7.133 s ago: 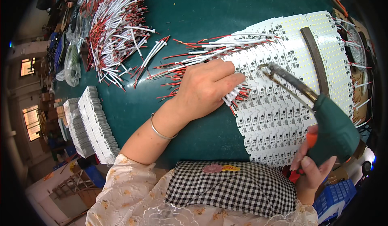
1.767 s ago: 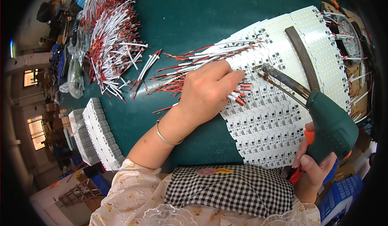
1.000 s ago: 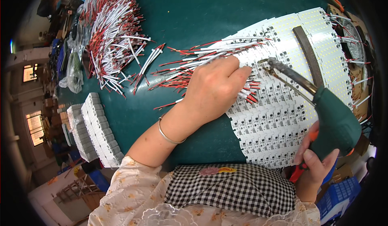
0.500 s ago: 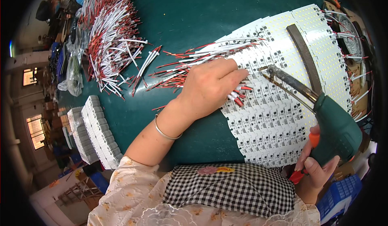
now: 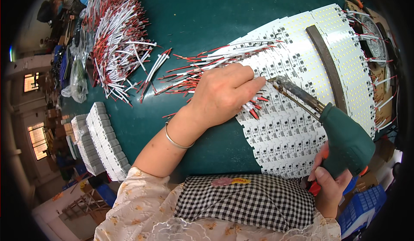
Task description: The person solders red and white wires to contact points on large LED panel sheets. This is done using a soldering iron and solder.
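My left hand (image 5: 224, 90) is closed over short red-and-white wires (image 5: 251, 108), some of which poke out below its fingers. Its fingertips press down on white circuit boards (image 5: 284, 131) joined in sheets and dotted with small black parts. In my right hand (image 5: 330, 183) is a green soldering gun (image 5: 347, 139), held by its grip. The gun's dark tip (image 5: 272, 80) lies right beside my left fingertips, at the board surface; whether it touches a wire I cannot tell. More loose wires (image 5: 220, 58) spread across the boards' left edge, just beyond my left hand.
A dark curved bar (image 5: 326, 64) lies across the boards. Far left on the green table (image 5: 202, 8) is a big heap of wires (image 5: 123, 47), with stacked white boards (image 5: 105, 137) nearer. At the right are a round metal dish (image 5: 373, 38) and a blue basket (image 5: 362, 211).
The soldering gun has moved left, and its tip has come up to my left fingertips. My left hand has barely moved.
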Demonstrator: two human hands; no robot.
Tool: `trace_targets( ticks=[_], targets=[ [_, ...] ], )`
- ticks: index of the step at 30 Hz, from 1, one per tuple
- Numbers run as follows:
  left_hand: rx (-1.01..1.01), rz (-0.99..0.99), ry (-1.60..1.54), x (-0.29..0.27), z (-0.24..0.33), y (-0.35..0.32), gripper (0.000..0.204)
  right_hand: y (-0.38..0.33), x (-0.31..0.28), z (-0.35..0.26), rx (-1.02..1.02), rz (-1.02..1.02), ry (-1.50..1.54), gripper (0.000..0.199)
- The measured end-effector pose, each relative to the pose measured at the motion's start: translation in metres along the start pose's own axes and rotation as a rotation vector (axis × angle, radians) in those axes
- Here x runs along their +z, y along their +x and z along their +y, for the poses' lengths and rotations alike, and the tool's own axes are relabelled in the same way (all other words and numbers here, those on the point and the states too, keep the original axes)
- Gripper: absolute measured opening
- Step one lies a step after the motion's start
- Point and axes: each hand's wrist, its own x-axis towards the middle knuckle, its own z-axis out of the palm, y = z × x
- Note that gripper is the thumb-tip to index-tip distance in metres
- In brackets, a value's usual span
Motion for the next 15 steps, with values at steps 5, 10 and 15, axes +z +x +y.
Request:
trace_targets(
  ticks=[5,10,15],
  targets=[
    [0.013,0.011,0.009,0.0001,-0.0007,-0.0005,0.028,-0.0036,0.0012,0.0036,0.019,0.027,-0.084,0.056],
    [0.009,0.017,0.004,0.0011,-0.0008,-0.0007,0.028,-0.0037,0.0007,0.0026,0.023,0.017,-0.102,0.056],
    [0.008,0.021,0.006,0.0013,0.0000,0.0009,0.027,-0.0026,-0.0009,0.0015,0.033,0.019,-0.070,0.057]
  ],
)
